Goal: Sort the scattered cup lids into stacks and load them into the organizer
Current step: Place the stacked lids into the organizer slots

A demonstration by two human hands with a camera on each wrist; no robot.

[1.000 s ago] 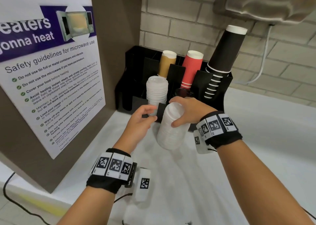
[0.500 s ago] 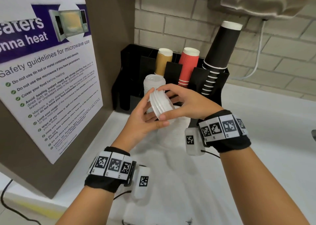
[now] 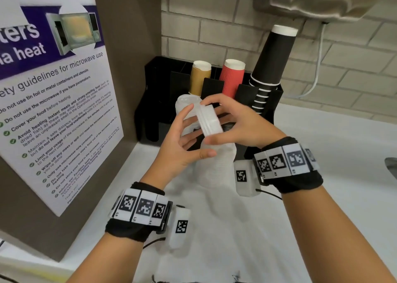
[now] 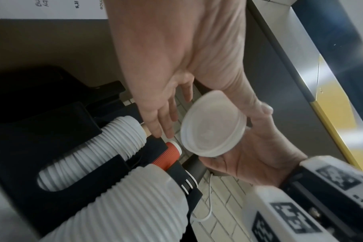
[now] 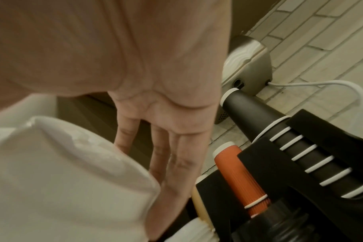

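A small stack of white lids sat at the centre of the head view, tilted on edge and held in the air between both hands. The right hand came in from the right and gripped it, thumb under the lower edge and fingers curled over the top. In the left wrist view the same lids showed their round face, pinched at the rim by the right hand. The left hand, from the lower left, was spread wide, its fingers nearly straight beside the lids' left face; whether they touched it could not be told.

Just below the hands, a tall stack of white lids stood on the white counter. Behind it, a second lid stack rose from a front slot of the black organizer, which sat in the corner at centre frame. In its rear slots stood upturned cups: a tan cup, a red ribbed cup, and to the right a leaning stack of black cups.

A microwave safety poster filled the left of the frame on a brown panel. A brick wall ran across the top, with a white cable hanging at upper right.
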